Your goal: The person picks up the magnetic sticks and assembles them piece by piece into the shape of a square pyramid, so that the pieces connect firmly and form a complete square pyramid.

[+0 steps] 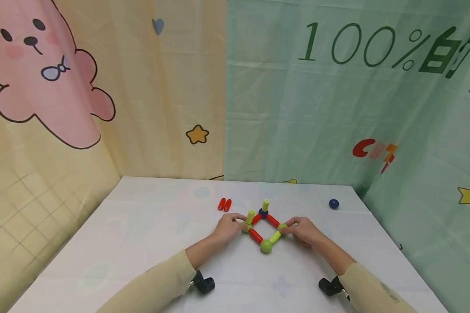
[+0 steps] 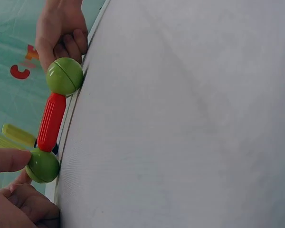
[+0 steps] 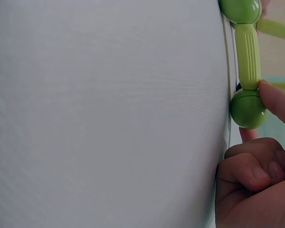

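A four-sided frame of toy rods and balls lies on the table. My left hand pinches its left green ball between thumb and finger. On the opposite corner, my right hand pinches another green ball. The front corner is a green ball, and the back one is a dark blue ball. Red rods form three sides; a yellow-green rod forms the front right side. Upright yellow-green rods stand on the left ball and the back ball.
Two loose red rods lie side by side behind my left hand. A loose dark blue ball sits near the back right of the white table. Printed curtains hang behind and beside the table.
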{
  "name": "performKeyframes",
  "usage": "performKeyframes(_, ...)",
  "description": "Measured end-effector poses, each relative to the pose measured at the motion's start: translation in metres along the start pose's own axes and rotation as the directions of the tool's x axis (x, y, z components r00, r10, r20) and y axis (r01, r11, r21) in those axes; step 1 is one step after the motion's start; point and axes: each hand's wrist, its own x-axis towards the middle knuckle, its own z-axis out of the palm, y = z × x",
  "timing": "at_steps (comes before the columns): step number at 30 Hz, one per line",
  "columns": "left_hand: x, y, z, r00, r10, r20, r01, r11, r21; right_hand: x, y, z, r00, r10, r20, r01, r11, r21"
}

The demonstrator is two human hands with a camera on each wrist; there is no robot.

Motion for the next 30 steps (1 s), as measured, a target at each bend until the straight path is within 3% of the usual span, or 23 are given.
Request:
performKeyframes(6,0.009,0.003,-0.003,1.000,-0.014,0.002,0.014,1.000,-0.010,-0.015,-0.003,0.004,1.000,0.019,0.005,-0.019,0.999,-0.038)
performKeyframes(17,0.027,0.008,0.004,1.000,-0.024,0.005,0.024,0.999,-0.039,-0.035,-0.007,0.017,1.000,0.018,-0.012,-0.019,0.999,-0.047)
performKeyframes(25,0.032,0.005,0.006,0.999,-0.028,0.042,0.031,0.997,-0.075,-0.038,-0.004,0.015,1.000,-0.003,-0.016,0.002,0.994,-0.111)
performKeyframes(30,0.032,0.002,0.004,0.999,-0.011,0.047,0.015,0.996,-0.084,-0.030,-0.005,0.009,0.999,-0.013,-0.032,0.011,0.996,-0.090)
